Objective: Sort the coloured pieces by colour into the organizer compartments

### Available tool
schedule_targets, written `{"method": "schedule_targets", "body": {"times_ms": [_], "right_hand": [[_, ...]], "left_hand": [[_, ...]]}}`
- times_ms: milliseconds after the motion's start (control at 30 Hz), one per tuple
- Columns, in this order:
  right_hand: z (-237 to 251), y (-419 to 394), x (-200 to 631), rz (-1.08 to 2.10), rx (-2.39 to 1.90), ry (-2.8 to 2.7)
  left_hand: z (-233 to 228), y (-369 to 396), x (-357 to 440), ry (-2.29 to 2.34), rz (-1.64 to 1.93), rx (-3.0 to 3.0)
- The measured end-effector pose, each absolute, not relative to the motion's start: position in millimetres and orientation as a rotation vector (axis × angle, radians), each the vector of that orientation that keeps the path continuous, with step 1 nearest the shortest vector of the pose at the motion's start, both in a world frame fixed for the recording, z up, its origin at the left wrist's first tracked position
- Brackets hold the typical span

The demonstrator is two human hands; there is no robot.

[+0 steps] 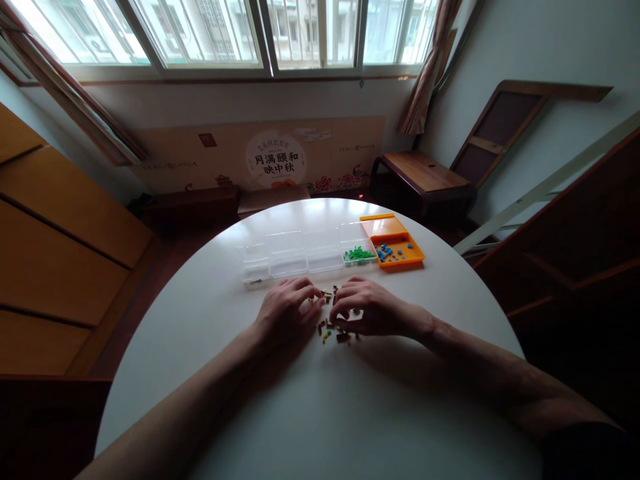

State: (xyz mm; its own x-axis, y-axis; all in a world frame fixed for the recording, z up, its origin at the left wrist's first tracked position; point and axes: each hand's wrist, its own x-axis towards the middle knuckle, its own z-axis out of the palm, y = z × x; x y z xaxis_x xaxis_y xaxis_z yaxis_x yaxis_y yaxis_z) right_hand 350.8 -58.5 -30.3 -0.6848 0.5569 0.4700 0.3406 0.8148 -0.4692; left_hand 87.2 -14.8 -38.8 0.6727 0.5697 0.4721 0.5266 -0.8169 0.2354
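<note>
Two hands over a pile of small pieces at mid-table.
On the round table (pixel 310 413), clear boxes (pixel 300 257) and an orange tray (pixel 400 250) line the far edge; the pieces (pixel 334 328) lie between both hands, left hand (pixel 287 310) and right hand (pixel 363 313) equally near, fingers curled narrow, grip hidden.

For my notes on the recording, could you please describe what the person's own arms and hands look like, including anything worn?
Both forearms are bare, with no sleeves over them. The left hand and right hand wear no gloves, and no watch, bracelet or ring can be made out on them. At the lower right edge of the picture, a dark patch by the right upper arm may be a short sleeve, but it is too dim to tell.
</note>
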Motion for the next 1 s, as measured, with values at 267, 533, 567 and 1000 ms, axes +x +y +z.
{"method": "schedule_targets", "body": {"times_ms": [267,533,567,1000], "right_hand": [[-16,-59,360,0.545,-0.713,-2.344],[-31,-66,343,0.404,-0.738,-2.478],[-33,-66,342,0.392,-0.749,-2.481],[-21,-49,363,0.218,-0.973,-2.107]], "left_hand": [[-39,-15,84,0.94,0.789,2.741],[-38,-12,87,0.937,0.811,2.77],[-37,-13,88,0.938,0.81,2.771],[-36,-12,81,0.967,0.831,2.554]]}}
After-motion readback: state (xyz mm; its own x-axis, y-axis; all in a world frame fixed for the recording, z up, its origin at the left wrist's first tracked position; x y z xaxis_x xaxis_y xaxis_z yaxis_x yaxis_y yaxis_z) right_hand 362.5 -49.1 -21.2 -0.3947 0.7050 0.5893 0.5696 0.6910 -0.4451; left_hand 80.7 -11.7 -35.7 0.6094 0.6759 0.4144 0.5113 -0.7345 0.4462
